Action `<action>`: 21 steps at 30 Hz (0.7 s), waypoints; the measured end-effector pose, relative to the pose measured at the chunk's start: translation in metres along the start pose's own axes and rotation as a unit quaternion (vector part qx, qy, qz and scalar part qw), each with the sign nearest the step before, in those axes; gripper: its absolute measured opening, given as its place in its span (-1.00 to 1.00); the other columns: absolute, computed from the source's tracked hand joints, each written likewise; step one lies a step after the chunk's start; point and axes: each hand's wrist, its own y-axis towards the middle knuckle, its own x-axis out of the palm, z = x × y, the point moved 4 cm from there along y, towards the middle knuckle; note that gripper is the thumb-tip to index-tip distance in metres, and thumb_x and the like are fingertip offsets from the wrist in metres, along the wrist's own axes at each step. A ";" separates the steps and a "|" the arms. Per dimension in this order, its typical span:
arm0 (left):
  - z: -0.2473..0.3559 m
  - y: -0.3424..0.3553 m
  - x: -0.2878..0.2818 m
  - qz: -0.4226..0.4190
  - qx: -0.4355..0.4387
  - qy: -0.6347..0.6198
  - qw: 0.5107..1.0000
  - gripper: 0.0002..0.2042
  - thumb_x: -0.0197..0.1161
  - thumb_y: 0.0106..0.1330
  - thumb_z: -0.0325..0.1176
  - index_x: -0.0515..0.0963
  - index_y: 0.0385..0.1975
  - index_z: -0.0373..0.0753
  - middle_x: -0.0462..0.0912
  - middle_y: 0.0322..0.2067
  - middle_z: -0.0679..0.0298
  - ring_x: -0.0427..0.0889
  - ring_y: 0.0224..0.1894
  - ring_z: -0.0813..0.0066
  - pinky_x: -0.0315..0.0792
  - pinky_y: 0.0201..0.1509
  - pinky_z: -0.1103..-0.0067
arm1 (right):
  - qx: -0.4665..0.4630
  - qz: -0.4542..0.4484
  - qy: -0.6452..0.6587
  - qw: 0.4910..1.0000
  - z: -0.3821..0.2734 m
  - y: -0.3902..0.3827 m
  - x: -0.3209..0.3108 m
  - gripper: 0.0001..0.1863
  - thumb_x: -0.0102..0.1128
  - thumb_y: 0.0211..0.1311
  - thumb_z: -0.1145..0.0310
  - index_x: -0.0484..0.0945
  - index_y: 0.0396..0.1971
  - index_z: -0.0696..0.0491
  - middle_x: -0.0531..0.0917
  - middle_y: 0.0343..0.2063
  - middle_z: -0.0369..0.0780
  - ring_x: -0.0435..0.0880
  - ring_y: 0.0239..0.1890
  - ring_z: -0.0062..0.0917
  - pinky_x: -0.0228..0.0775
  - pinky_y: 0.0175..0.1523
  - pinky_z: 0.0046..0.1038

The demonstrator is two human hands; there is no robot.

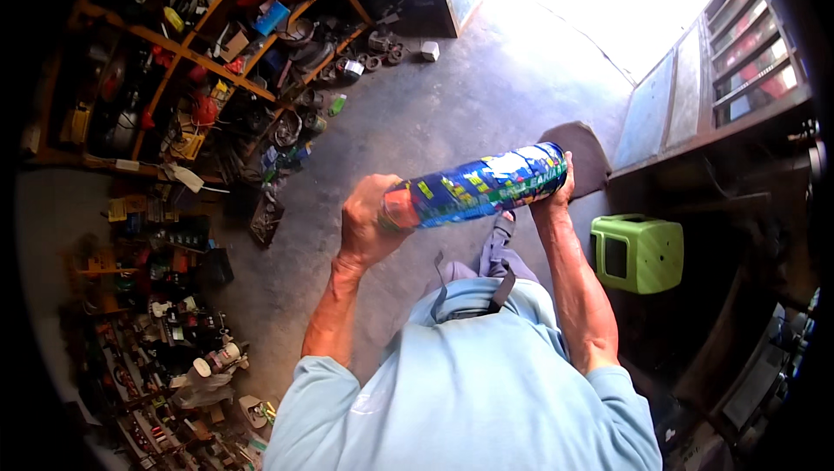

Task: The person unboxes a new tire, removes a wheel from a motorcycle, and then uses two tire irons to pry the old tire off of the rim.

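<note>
A long blue can [486,182], which looks like an aerosol can, is held across in front of my body, its right end tilted up in the picture. Its printed label is yellow, green and white, and the left end is reddish. My left hand [365,221] is closed around that reddish end, with some of its fingers hidden. At the other end, my right hand [560,189] grips the can near its rim, the thumb showing at the edge and the other fingers mostly hidden behind or beneath it. The can is slightly blurred.
Wooden shelves [187,52] crammed with tools and parts stand at the far left. More clutter [165,332] covers the near left. A green plastic stool [656,254] lies on the right, by a dark brown mat-like piece [578,145]. Concrete floor [460,97] runs toward a bright doorway.
</note>
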 end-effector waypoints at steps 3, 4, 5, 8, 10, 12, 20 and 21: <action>-0.002 0.026 0.002 0.030 0.062 0.091 0.993 -0.56 0.56 -0.09 -0.42 0.57 -0.16 -0.23 0.67 -0.31 0.14 0.67 -0.25 0.07 0.53 -0.13 0.30 | 0.064 0.005 -0.043 0.997 0.009 0.036 0.032 -0.33 -0.02 0.45 -0.26 0.58 -0.01 0.14 0.73 -0.16 -0.09 0.74 -0.10 -0.26 0.63 0.08 -0.12; -0.005 0.029 0.004 0.032 0.074 0.124 0.989 -0.60 0.53 -0.04 -0.42 0.57 -0.16 -0.23 0.67 -0.31 0.15 0.68 -0.26 0.09 0.53 -0.12 0.30 | 0.133 0.042 -0.032 0.990 0.011 0.034 0.046 -0.38 0.06 0.46 -0.20 0.55 0.04 0.14 0.73 -0.18 -0.09 0.75 -0.14 -0.30 0.66 0.04 -0.15; -0.006 0.038 0.007 0.024 0.095 0.129 0.987 -0.62 0.50 -0.02 -0.42 0.57 -0.16 -0.23 0.67 -0.32 0.16 0.68 -0.25 0.11 0.53 -0.10 0.30 | 0.164 0.028 -0.047 0.985 0.008 0.036 0.061 -0.38 0.10 0.45 -0.18 0.53 0.06 0.14 0.72 -0.18 -0.10 0.75 -0.16 -0.30 0.66 0.05 -0.14; -0.010 0.061 0.017 -0.002 0.148 0.178 0.973 -0.64 0.42 -0.01 -0.44 0.57 -0.15 -0.22 0.69 -0.26 0.24 0.71 -0.17 0.25 0.54 0.00 0.34 | 0.219 0.044 -0.076 0.972 0.003 0.048 0.070 -0.34 0.38 0.29 0.00 0.42 0.14 0.21 0.68 -0.18 -0.06 0.74 -0.18 -0.28 0.66 0.07 -0.10; -0.020 0.077 0.021 -0.023 0.175 0.208 0.962 -0.64 0.40 0.04 -0.44 0.56 -0.11 -0.20 0.70 -0.20 0.26 0.70 -0.10 0.30 0.53 0.08 0.35 | 0.225 0.037 -0.072 0.971 0.000 0.068 0.062 -0.33 0.43 0.20 0.13 0.37 0.15 0.25 0.67 -0.18 -0.02 0.74 -0.19 -0.25 0.66 0.07 -0.10; -0.039 0.092 0.026 -0.036 0.215 0.230 0.948 -0.62 0.40 0.08 -0.41 0.54 -0.06 -0.18 0.70 -0.13 0.26 0.69 -0.04 0.31 0.50 0.16 0.33 | 0.213 0.050 -0.040 0.975 -0.004 0.081 0.084 -0.34 0.40 0.14 0.22 0.36 0.14 0.28 0.67 -0.21 0.00 0.74 -0.20 -0.21 0.66 0.07 -0.11; -0.126 0.201 0.023 -0.167 0.154 0.125 0.966 -0.22 0.59 -0.04 -0.14 0.40 0.23 -0.23 0.58 0.18 0.13 0.56 0.26 0.12 0.24 0.49 0.19 | 0.104 0.011 -0.101 0.989 -0.043 0.165 0.121 -0.28 0.34 0.04 0.12 0.42 0.15 0.28 0.73 -0.20 -0.03 0.78 -0.25 -0.25 0.69 -0.01 -0.15; -0.141 0.222 0.027 -0.190 0.176 0.133 0.957 -0.17 0.61 -0.09 -0.11 0.43 0.24 -0.27 0.58 0.20 0.10 0.54 0.28 0.08 0.25 0.50 0.19 | 0.095 0.010 -0.104 0.990 -0.047 0.176 0.134 -0.30 0.34 0.04 0.13 0.44 0.12 0.28 0.72 -0.19 -0.03 0.76 -0.24 -0.26 0.68 0.01 -0.18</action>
